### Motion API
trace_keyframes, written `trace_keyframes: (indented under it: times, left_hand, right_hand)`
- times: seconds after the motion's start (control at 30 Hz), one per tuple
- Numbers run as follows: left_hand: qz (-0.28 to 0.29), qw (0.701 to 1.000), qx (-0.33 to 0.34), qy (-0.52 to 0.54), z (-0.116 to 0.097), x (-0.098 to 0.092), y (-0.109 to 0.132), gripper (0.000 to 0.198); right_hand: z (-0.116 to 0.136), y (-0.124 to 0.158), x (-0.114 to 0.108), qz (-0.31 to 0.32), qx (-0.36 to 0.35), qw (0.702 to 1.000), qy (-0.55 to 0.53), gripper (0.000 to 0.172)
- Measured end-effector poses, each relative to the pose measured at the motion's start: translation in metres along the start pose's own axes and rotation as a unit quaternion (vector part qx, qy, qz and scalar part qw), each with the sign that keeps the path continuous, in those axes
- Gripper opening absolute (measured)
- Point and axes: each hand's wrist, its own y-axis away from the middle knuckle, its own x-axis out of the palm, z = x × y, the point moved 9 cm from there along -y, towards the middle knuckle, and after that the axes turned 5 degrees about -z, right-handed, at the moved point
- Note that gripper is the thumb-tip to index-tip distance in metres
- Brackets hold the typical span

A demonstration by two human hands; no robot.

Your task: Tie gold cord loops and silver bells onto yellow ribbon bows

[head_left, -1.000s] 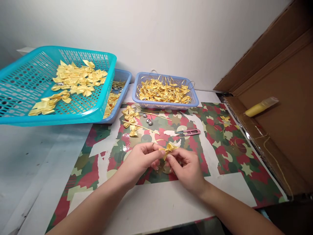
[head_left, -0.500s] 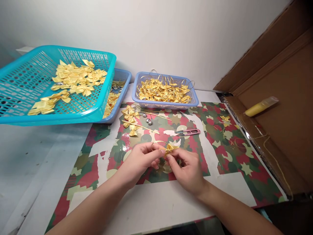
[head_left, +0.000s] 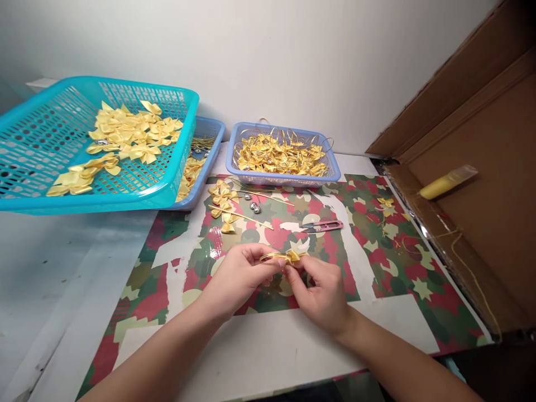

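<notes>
Between my hands is a small yellow ribbon bow (head_left: 294, 256) with a thin gold cord looped at its left. My left hand (head_left: 247, 271) pinches the cord beside the bow. My right hand (head_left: 319, 287) grips the bow's right side between thumb and forefinger. The fingertips partly hide where cord and bow meet. Beyond the hands lie a few loose bows (head_left: 224, 195), straight gold cords (head_left: 251, 219) and small silver bells (head_left: 255, 207). Pink-handled thread snips (head_left: 322, 226) rest to the right of these.
A turquoise basket (head_left: 167, 187) of yellow bows stands at the left, over a blue basket (head_left: 209, 164). Another blue basket (head_left: 285, 180) at the back holds corded bows. At the right, a yellow tube (head_left: 446, 183) sits by a cardboard wall (head_left: 481, 128).
The cord loop at the bow has tipped lower and flatter toward my left hand. My left fingers have curled in slightly; the baskets and loose pieces have stayed put.
</notes>
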Motion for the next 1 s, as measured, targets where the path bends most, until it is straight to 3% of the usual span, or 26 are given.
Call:
trace_keyframes:
  times: [0.2,0.4,0.53,0.87,1.0]
  left_hand:
    - [-0.004,1.0,-0.005,0.015,0.005,0.001,-0.003,0.018]
    - [0.004,0.998,0.002,0.059,0.007,0.0,-0.005,0.024]
    - [0.018,0.997,-0.008,0.071,0.009,0.002,-0.006,0.017]
    - [0.017,0.997,-0.019,0.076,0.012,-0.001,-0.005,0.017]
    - [0.022,0.999,-0.006,0.048,0.009,0.001,-0.004,0.019]
  right_hand:
    - [0.001,-0.002,-0.003,-0.016,0.006,1.0,-0.002,0.022]
    - [-0.005,-0.008,-0.003,0.016,0.053,0.996,-0.065,0.008]
    - [-0.009,-0.008,-0.004,0.012,0.06,0.996,-0.072,0.012]
    - [0.0,-0.011,-0.006,0.008,0.002,0.999,-0.049,0.011]
    - [-0.008,-0.013,-0.009,-0.004,0.053,0.997,-0.056,0.013]
